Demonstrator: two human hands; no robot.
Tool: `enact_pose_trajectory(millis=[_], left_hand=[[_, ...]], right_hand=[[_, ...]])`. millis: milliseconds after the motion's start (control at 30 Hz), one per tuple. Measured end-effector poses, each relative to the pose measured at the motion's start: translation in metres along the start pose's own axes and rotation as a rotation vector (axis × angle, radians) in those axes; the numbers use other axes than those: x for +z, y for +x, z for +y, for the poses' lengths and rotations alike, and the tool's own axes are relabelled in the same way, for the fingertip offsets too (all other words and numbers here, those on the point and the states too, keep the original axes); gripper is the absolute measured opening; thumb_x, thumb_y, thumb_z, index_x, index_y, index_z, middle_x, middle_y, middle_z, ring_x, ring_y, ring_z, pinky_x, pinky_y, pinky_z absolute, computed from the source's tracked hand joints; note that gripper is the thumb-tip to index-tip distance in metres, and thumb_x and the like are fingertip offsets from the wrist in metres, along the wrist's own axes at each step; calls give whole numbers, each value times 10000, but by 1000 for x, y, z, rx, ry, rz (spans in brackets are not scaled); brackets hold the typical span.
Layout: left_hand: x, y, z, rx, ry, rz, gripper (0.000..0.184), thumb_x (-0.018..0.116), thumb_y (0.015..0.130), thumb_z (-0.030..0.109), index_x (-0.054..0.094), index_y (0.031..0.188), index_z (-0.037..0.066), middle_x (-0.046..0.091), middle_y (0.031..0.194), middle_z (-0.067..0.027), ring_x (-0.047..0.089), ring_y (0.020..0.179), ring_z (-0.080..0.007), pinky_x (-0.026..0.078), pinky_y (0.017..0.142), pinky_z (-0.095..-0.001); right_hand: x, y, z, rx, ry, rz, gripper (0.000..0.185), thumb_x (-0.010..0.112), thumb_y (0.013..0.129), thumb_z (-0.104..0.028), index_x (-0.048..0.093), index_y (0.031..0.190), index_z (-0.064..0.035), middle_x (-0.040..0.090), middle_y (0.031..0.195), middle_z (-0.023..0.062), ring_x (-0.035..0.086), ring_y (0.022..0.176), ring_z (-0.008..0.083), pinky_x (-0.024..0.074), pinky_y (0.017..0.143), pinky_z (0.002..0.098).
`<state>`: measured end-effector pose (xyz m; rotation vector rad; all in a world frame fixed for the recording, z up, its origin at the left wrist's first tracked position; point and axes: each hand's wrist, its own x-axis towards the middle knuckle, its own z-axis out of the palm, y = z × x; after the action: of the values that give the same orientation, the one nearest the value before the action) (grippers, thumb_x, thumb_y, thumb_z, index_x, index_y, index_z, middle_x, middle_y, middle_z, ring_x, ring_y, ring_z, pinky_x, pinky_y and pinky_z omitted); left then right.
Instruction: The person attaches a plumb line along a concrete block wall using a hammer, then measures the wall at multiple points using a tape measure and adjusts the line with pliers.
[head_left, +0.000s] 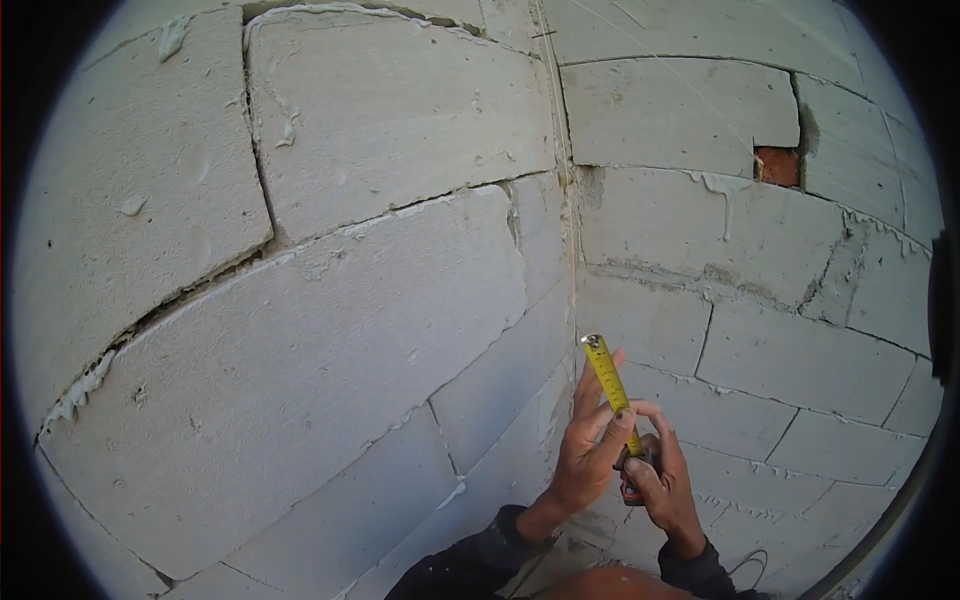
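A tape measure [632, 490] with a dark and red case sits in my right hand [672, 490], whose fingers are wrapped round it. Out of the case runs a short length of yellow blade [607, 372], slanting up and to the left, with a metal hook at its tip. My left hand [588, 452] pinches the blade between thumb and fingers, a little above the case. Part of the case is hidden behind my fingers. Both hands are close together, in front of the corner of the block walls.
Large pale block walls [400, 280] meet in a corner, where a thin string [571, 240] runs down. Hardened mortar sticks out of several joints. On the right wall a reddish brick piece [778, 166] fills a notch. A thin wire loop [752, 566] shows at the lower right.
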<state>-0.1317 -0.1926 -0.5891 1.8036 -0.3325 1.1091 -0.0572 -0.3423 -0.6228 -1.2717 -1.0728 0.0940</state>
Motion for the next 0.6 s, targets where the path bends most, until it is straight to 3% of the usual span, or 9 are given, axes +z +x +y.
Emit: enact_pose_trajectory(millis=[33, 67, 133, 233, 300, 400, 433, 533, 600], left_hand=[[-5, 7, 4, 0, -24, -5, 382, 484, 1156, 262, 777, 1261, 41, 291, 1758, -209, 107, 1663, -340, 119, 1306, -505], [-10, 13, 6, -51, -211, 45, 390, 483, 1157, 263, 755, 1286, 15, 316, 1748, -202, 142, 1656, -315, 131, 1306, -494], [-23, 27, 25, -192, -517, 101, 433, 490, 1155, 274, 688, 1345, -61, 393, 1711, -181, 284, 1611, -265, 229, 1287, -466], [-48, 30, 33, -321, -426, -77, 423, 550, 1134, 279, 685, 1349, -60, 429, 1686, -181, 352, 1579, -261, 308, 1262, -459], [-71, 21, 25, -272, -363, -110, 400, 593, 1114, 270, 695, 1348, -37, 471, 1654, -185, 412, 1543, -268, 347, 1242, -452], [-120, 10, 17, -162, -184, -196, 364, 669, 1071, 239, 714, 1346, 4, 557, 1574, -196, 515, 1472, -287, 402, 1211, -442], [-130, 10, 15, -92, -77, -244, 354, 701, 1050, 216, 723, 1345, 23, 602, 1527, -201, 559, 1438, -299, 419, 1201, -439], [-130, 14, 18, -19, -105, -213, 346, 727, 1031, 209, 737, 1331, 38, 655, 1455, -206, 615, 1377, -323, 458, 1167, -448], [-129, 13, 10, -53, -122, -291, 351, 732, 1029, 219, 738, 1331, 41, 651, 1455, -209, 612, 1381, -326, 466, 1159, -451]], right_hand=[[-10, -3, -1, 96, -89, -76, 572, 617, 1038, -285, 517, 1525, -2, 676, 1167, 153, 651, 1000, 198, 514, 917, 347], [-18, -6, 1, 177, -98, -99, 295, 617, 1024, -219, 724, 1209, -16, 691, 1019, 117, 643, 863, 178, 514, 816, 335], [-34, -10, -2, 192, -181, -46, 247, 614, 1026, -203, 734, 1111, -4, 671, 965, 100, 629, 826, 171, 507, 787, 332], [-56, -1, -21, 43, -341, 103, 240, 621, 1028, -185, 726, 968, 23, 600, 861, 71, 591, 750, 151, 487, 717, 331], [-87, 16, -41, -131, -544, 158, 213, 623, 1037, -154, 722, 1029, 35, 597, 875, 54, 572, 732, 128, 487, 687, 335], [-111, 52, -107, -85, -510, 368, 169, 593, 1071, -83, 702, 1127, 34, 534, 888, 1, 482, 743, 73, 420, 700, 262], [-139, 71, -112, -255, -674, 408, 169, 597, 1080, -96, 703, 1119, 30, 497, 869, -14, 437, 748, 57, 368, 708, 233], [-154, 125, -184, -261, -641, 505, 204, 631, 1091, -142, 731, 1178, 13, 490, 865, -37, 409, 693, 30, 348, 633, 226], [-187, 177, -210, -606, -935, 510, 240, 647, 1096, -183, 761, 1200, 1, 517, 854, -43, 407, 604, 13, 315, 540, 215]])
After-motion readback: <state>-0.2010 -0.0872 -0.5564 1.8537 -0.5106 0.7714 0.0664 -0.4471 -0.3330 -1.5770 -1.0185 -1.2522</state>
